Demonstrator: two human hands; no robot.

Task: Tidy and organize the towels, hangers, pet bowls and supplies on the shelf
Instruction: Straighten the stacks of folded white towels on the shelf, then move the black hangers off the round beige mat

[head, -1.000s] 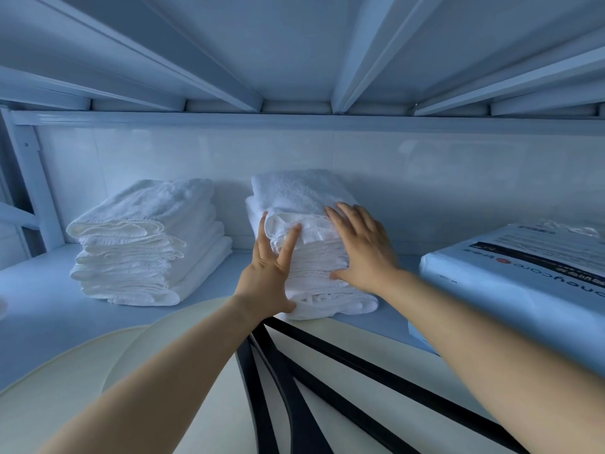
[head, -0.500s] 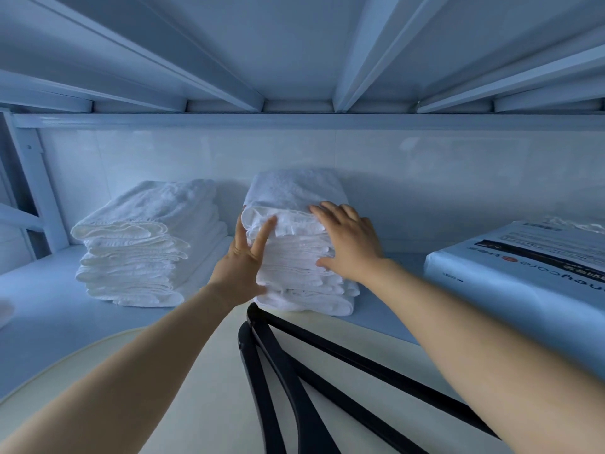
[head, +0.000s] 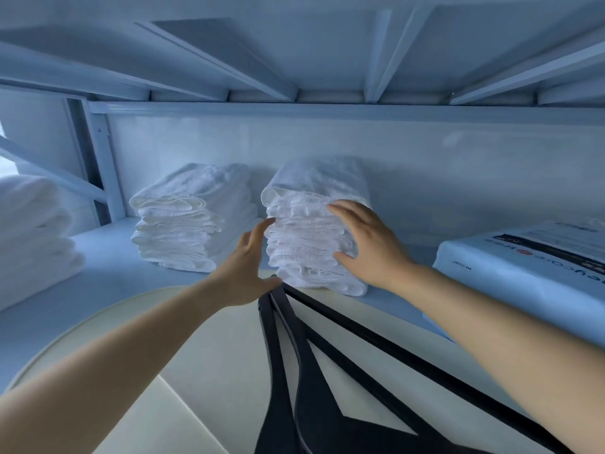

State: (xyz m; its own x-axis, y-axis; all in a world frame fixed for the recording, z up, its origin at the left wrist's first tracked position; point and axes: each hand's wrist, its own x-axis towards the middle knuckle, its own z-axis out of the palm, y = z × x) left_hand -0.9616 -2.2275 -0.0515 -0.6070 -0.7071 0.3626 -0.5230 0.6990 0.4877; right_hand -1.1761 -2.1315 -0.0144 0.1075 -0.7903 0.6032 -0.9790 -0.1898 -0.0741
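Shelf (head: 108, 267) runs wide, and the middle towel stack (head: 304, 244) sits at twelve o'clock from the hangers (head: 281, 371). Soft, light, floppy layers, I'd say: brace both sides low. Right hand (head: 370, 247) presses flat and spread at its three o'clock, left hand (head: 244, 273) straight-fingered at eight, fingertips at its edge.

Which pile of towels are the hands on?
The rightmost towel pile, nearest the wrapped pack. The right hand lies flat on its front, the left hand at its left side. The middle pile and the left pile are untouched.
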